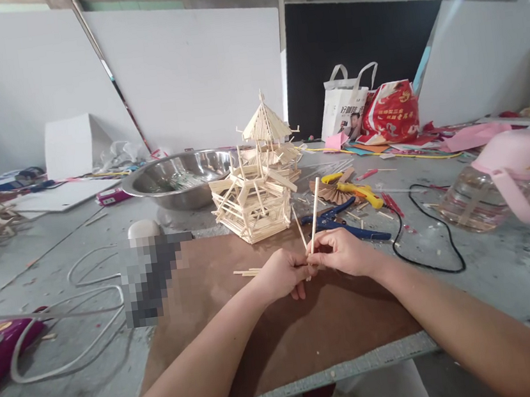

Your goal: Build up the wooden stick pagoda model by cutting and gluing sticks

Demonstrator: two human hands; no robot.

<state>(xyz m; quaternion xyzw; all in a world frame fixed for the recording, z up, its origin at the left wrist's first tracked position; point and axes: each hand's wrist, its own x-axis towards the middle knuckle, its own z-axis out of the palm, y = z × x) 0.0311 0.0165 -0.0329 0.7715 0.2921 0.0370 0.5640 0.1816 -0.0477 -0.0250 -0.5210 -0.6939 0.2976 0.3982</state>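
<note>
A: What does the head view show of the room?

B: A workshop with white boards leaning on the wall and a grey table (496, 273) littered with scraps. A brown board (261, 328) lies on it, straight in front of the person.

A: And the hands?

B: They meet over the far part of the board. The left hand (281, 275) is curled closed round some thin wooden sticks (246, 271) whose ends poke out to the left. The right hand (344, 253) pinches one longer stick (315, 215) near its lower end; the fingertips of both hands touch there.

A: Which way does that stick run?

B: Nearly upright, tipped slightly right at the top. A thinner stick leans left beside it. Its long axis points up and away, toward the stick pagoda (257, 180), which stands just beyond the hands at the board's far edge. The left hand seems slightly nearer the model, though both are close.

A: Any containers?

B: A steel bowl (166, 181) behind the pagoda holds what look like thin sticks; I cannot make them out for sure. A clear jar with a pink lid (500, 186) lies on its side at the right; its contents are unclear. Two shopping bags (370, 111) stand at the back wall.

A: Tools?

B: Blue-handled pliers (345, 221) lie just beyond the right hand, with a black cable (438, 248) looping past.
</note>
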